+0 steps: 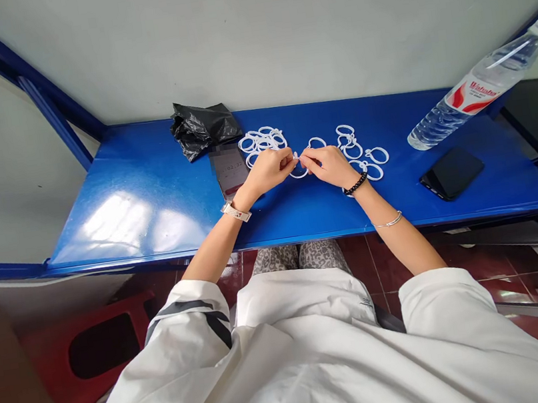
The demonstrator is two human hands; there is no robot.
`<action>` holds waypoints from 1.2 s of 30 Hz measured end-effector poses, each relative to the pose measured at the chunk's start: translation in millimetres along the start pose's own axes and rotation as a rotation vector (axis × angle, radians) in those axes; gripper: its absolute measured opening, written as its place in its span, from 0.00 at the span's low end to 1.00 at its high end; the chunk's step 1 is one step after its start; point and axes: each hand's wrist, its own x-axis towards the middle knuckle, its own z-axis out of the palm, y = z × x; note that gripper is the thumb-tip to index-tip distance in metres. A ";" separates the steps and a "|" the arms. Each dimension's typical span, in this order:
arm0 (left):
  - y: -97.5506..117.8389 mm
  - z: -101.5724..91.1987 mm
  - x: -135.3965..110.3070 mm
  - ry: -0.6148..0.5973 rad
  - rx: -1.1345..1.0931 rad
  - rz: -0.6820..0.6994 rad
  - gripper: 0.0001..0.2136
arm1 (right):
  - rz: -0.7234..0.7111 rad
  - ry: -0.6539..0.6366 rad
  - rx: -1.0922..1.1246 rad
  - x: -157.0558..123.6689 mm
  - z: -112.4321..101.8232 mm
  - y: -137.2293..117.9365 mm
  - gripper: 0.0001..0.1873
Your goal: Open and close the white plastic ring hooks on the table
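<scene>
Over the middle of the blue table, my left hand (274,168) and my right hand (328,163) meet fingertip to fingertip. Both pinch a white ring (299,174) at its top, where a small knob shows between the fingers; its loop hangs below them. Several white rings (264,139) lie in a heap just beyond my left hand. Another ring (317,142) rests behind my right hand, and several more rings (377,155) are spread to the right of it. My fingers hide part of the held ring.
A black plastic bag (204,127) sits at the back left, with a phone showing digits (231,172) in front of it. To the right stand a water bottle (479,86) and a dark phone (451,173). The blue table (177,195) meets a grey wall behind.
</scene>
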 end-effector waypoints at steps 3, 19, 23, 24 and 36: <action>0.6 1.8 -0.5 -0.012 0.023 0.007 0.13 | -0.006 -0.014 -0.017 -0.5 -0.4 -0.6 0.19; 5.9 4.6 -1.9 -0.144 0.255 -0.036 0.11 | 0.040 -0.131 -0.150 0.7 2.0 -8.2 0.19; 5.6 3.7 -1.4 -0.173 0.344 -0.040 0.10 | 0.048 -0.158 -0.167 1.2 2.4 -9.4 0.20; 5.0 2.8 -1.1 -0.159 0.349 -0.043 0.10 | 0.054 -0.147 -0.165 1.3 2.2 -9.3 0.20; -8.0 -13.6 3.4 0.077 0.301 -0.286 0.06 | 0.180 0.128 -0.117 1.8 3.6 20.2 0.15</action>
